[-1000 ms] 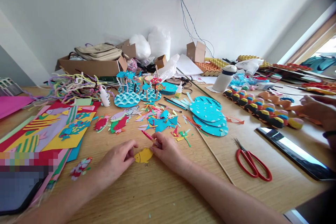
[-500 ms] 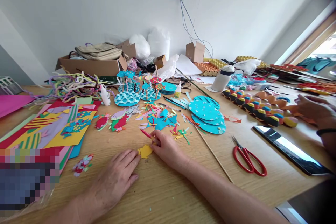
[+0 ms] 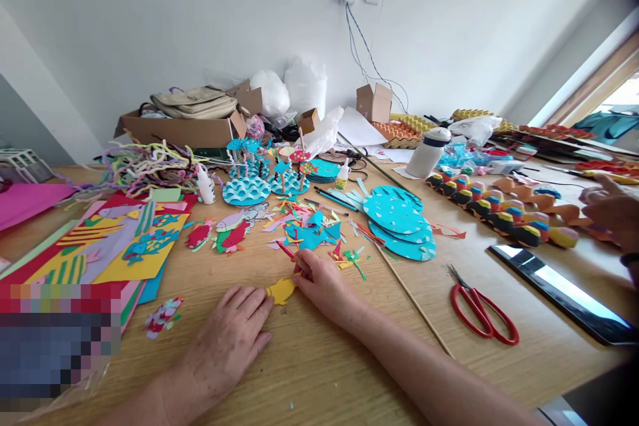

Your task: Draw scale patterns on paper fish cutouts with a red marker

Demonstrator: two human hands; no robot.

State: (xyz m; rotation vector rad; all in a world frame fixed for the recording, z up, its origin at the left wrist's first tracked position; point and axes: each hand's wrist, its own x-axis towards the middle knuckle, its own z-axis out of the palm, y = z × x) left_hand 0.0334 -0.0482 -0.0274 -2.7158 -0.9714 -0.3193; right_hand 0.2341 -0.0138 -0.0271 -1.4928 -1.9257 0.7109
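Note:
A small yellow paper fish (image 3: 282, 291) lies on the wooden table in front of me. My left hand (image 3: 234, 323) rests flat beside it, fingers stretched out and fingertips at the fish's left end. A red pen (image 3: 285, 250) is gripped in my right hand (image 3: 319, 283), its shaft pointing up and to the left. That hand sits at the right end of the fish and hides the pen's lower part. Beyond my hands are red and purple paper fish (image 3: 232, 237) and blue paper scraps (image 3: 314, 231). Red-handled scissors (image 3: 483, 314) lie open to the right.
A thin wooden stick (image 3: 414, 299) runs beside my right forearm. Blue discs (image 3: 399, 216), a black glossy tablet-like object (image 3: 559, 293) and painted egg-carton strips (image 3: 492, 206) lie rightward. Another person's hand (image 3: 612, 210) is at the right edge. Coloured sheets (image 3: 144, 269) and paper dots (image 3: 164, 317) lie left.
The whole view has shifted slightly, so things sit a little further right and lower. The other person's hand at the right has changed pose. My hands stay at the yellow fish.

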